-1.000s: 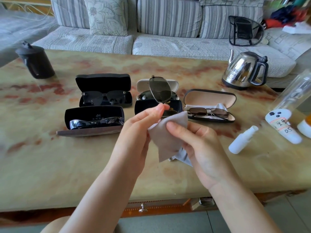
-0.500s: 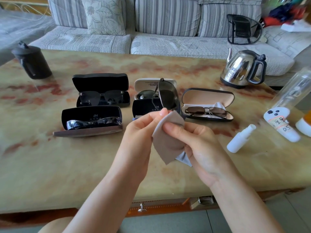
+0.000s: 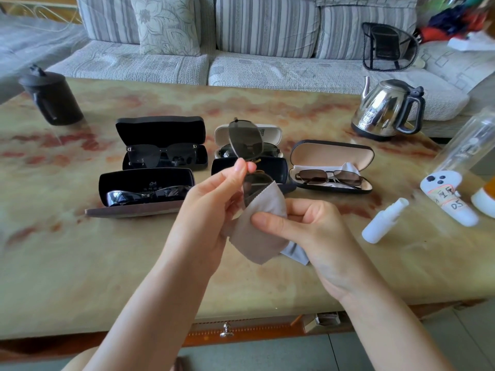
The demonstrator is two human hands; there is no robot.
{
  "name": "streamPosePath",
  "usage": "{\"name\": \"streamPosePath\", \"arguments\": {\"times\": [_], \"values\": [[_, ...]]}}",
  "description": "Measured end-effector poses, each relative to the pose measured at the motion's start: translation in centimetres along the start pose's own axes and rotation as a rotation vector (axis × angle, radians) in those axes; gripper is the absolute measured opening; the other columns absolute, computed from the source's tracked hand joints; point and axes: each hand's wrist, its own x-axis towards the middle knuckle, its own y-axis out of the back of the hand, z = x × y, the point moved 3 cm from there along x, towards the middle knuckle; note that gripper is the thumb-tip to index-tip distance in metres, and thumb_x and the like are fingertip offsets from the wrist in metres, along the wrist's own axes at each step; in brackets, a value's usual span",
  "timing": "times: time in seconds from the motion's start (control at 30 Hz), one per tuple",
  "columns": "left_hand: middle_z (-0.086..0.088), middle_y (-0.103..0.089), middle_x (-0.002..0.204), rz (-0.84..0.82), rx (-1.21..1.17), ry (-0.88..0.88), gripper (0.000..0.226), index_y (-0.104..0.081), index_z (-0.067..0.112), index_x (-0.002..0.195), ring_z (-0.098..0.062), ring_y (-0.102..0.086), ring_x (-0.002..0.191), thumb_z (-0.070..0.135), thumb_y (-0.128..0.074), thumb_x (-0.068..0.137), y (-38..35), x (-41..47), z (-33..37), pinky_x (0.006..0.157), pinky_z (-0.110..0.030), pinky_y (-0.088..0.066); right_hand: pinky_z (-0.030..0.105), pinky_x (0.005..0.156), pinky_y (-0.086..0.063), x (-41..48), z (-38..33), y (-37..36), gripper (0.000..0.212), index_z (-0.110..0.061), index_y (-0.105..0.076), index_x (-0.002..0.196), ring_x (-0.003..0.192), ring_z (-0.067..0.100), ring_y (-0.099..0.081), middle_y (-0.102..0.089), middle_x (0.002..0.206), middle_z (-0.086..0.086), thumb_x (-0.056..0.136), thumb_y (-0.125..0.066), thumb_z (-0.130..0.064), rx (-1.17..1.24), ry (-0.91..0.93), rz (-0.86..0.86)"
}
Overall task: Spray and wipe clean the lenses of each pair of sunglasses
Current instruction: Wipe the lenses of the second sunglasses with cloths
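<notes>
The thin dark metal sunglasses (image 3: 245, 140), likely light and bendy, are pinched at the frame's middle, a safe spot, by the left hand (image 3: 209, 218) above the marble table (image 3: 80, 263), one lens wrapped in a soft grey cloth (image 3: 262, 231) gripped by the right hand (image 3: 318, 236).

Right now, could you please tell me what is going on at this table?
A person is wiping sunglasses. The left hand pinches the sunglasses between the lenses, above the table; the right hand holds a grey cloth against the lower lens. Other pairs lie in open cases, and the white spray bottle lies to the right.
</notes>
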Motion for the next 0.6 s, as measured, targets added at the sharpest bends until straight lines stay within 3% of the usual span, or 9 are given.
{"name": "streamPosePath", "arguments": {"times": [0.07, 0.13, 0.2, 0.3, 0.4, 0.6], "values": [[-0.005, -0.059, 0.072, -0.026, 0.063, -0.004, 0.024, -0.073, 0.023, 0.075, -0.016, -0.053, 0.066, 0.042, -0.06, 0.076, -0.34, -0.23, -0.22, 0.061, -0.022, -0.043, 0.065, 0.071, -0.045, 0.24, -0.04, -0.18, 0.035, -0.007, -0.077, 0.087, 0.083, 0.062, -0.056, -0.065, 0.092, 0.039, 0.061, -0.088, -0.027, 0.048, -0.006, 0.031], [-0.003, -0.065, 0.071, -0.045, 0.124, -0.03, 0.031, -0.071, 0.015, 0.079, -0.012, -0.058, 0.065, 0.044, -0.059, 0.076, -0.73, -0.41, -0.52, 0.06, -0.02, -0.047, 0.052, 0.067, -0.041, 0.43, -0.09, -0.2, 0.038, -0.006, -0.076, 0.088, 0.071, 0.052, -0.053, -0.06, 0.092, 0.045, 0.062, -0.088, -0.031, 0.099, -0.014, 0.064], [-0.002, -0.063, 0.069, -0.046, 0.173, -0.066, 0.034, -0.07, 0.013, 0.075, -0.011, -0.056, 0.065, 0.045, -0.059, 0.075, -1.02, -0.52, -0.61, 0.062, -0.022, -0.044, 0.047, 0.063, -0.04, 0.52, -0.14, -0.2, 0.033, -0.006, -0.076, 0.086, 0.068, 0.042, -0.051, -0.06, 0.09, 0.044, 0.066, -0.085, -0.031, 0.157, -0.015, 0.096], [-0.001, -0.06, 0.068, -0.031, 0.196, -0.103, 0.031, -0.069, 0.015, 0.07, -0.013, -0.051, 0.069, 0.045, -0.059, 0.076, -0.99, -0.41, -0.56, 0.068, -0.025, -0.041, 0.055, 0.055, -0.038, 0.55, -0.15, -0.32, 0.041, -0.002, -0.073, 0.084, 0.059, 0.056, -0.043, -0.044, 0.081, 0.055, 0.072, -0.078, -0.041, 0.161, 0.017, 0.117], [-0.006, -0.067, 0.079, -0.008, 0.196, -0.164, 0.037, -0.073, 0.012, 0.084, -0.015, -0.058, 0.077, 0.045, -0.059, 0.077, -0.9, -0.34, -0.7, 0.075, -0.029, -0.045, 0.063, 0.046, -0.035, 0.71, 0.21, -0.19, 0.054, 0.01, -0.063, 0.087, 0.053, 0.061, -0.037, -0.038, 0.072, 0.052, 0.08, -0.068, -0.044, 0.151, 0.052, 0.144], [-0.001, -0.065, 0.071, 0.095, 0.173, -0.198, 0.023, -0.072, 0.015, 0.086, -0.014, -0.058, 0.069, 0.032, -0.056, 0.091, -0.67, -0.42, -0.32, 0.066, -0.024, -0.047, 0.049, 0.06, -0.038, 0.31, 0.26, 0.13, 0.064, 0.014, -0.059, 0.085, 0.061, 0.046, -0.045, -0.04, 0.072, 0.05, 0.079, -0.063, -0.05, 0.087, 0.096, 0.088]]}}
